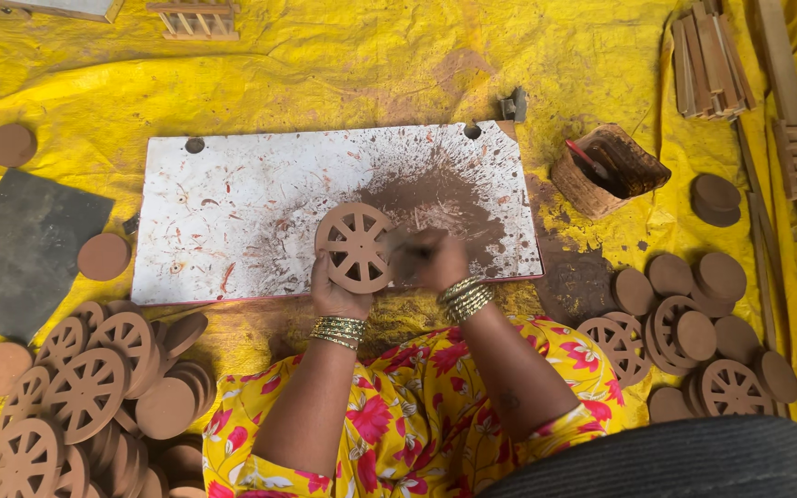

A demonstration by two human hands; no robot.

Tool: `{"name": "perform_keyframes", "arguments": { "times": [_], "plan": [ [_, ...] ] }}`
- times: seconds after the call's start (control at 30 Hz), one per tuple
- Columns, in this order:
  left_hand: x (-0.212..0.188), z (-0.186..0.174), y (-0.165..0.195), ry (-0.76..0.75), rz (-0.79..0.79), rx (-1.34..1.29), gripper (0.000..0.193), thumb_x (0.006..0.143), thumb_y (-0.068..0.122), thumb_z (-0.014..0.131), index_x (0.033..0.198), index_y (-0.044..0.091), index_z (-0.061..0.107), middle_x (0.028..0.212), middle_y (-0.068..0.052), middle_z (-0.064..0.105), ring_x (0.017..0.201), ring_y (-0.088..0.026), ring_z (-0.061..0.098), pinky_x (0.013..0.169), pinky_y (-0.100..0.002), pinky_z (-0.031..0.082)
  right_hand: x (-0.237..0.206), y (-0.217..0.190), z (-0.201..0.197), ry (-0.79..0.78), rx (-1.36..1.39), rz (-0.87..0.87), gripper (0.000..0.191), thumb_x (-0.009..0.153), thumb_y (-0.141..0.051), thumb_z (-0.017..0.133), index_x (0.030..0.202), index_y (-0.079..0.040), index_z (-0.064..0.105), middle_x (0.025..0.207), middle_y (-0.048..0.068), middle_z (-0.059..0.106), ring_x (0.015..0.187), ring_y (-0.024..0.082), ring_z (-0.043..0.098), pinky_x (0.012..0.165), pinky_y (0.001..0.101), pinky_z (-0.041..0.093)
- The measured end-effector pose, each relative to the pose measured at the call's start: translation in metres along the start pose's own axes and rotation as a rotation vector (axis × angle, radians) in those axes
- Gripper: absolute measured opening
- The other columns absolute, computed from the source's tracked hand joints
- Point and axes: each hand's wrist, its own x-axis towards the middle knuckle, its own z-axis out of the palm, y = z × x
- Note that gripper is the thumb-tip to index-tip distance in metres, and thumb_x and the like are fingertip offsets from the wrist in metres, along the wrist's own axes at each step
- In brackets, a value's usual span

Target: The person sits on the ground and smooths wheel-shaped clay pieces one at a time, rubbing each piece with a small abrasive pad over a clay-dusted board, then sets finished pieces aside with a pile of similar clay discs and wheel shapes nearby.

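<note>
A spoked wooden wheel (355, 247) is held upright-facing over the near edge of the white board (232, 221), just left of the board's brown-stained middle. The left hand (336, 293) is curled around the wheel's lower rim, with the fingers closed behind it and the thumb at the near side; the wheel is gripped, not resting flat. The right hand (431, 260) is positioned just beside the wheel's right rim, with the fingers drawn together. The right hand is blurred and coated in brown, so it cannot be determined what is pinched in it or whether the wheel is touched.

The board is laid on a yellow sheet (325, 65) and is spattered brown toward its far right corner. A small woven basket (609, 171) containing a red-handled tool (586, 157) is placed just beyond the board's right edge. A pile of spoked wheels and plain discs (94, 387) is stacked off the board's near left corner and is cut off by the lower frame edge. A second pile of wheels and discs (684, 337) is located off the near right corner, partly hidden by a dark cloth (694, 456). A grey slab (20, 249) lies left of the board.
</note>
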Motion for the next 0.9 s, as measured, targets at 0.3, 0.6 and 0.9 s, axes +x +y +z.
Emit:
{"name": "perform_keyframes", "arguments": {
  "times": [0.3,0.6,0.9],
  "plan": [
    [0.011,-0.010,-0.005,-0.008,-0.035,-0.056,0.066,0.093,0.045,0.062,0.144,0.006,0.047,0.136,-0.019,0.059,0.121,-0.037,0.060,0.102,-0.053,0.052,-0.022,-0.048,0.000,-0.386,0.218,-0.309,0.013,0.082,-0.009,0.083,0.094,-0.005,0.078,0.088,0.010,0.076,0.078,0.019,0.073,0.074,0.0341,0.059],
    [0.010,0.020,-0.013,0.024,-0.010,0.083,0.063,0.091,0.044,0.066,0.139,0.007,0.051,0.131,-0.019,0.061,0.118,-0.034,0.063,0.097,-0.051,0.055,0.013,-0.015,-0.015,-0.259,0.386,0.121,0.019,0.087,-0.002,0.071,0.099,-0.007,0.084,0.097,0.008,0.084,0.086,0.015,0.076,0.079,0.0333,0.062],
    [0.010,0.021,-0.020,0.130,-0.040,0.175,0.061,0.091,0.040,0.069,0.142,0.010,0.053,0.130,-0.016,0.066,0.106,-0.029,0.062,0.077,-0.042,0.053,0.007,-0.007,-0.001,-0.063,0.050,-0.075,0.012,0.089,-0.004,0.072,0.095,-0.009,0.082,0.088,0.010,0.079,0.077,0.016,0.072,0.071,0.0334,0.061]
  ]
}}
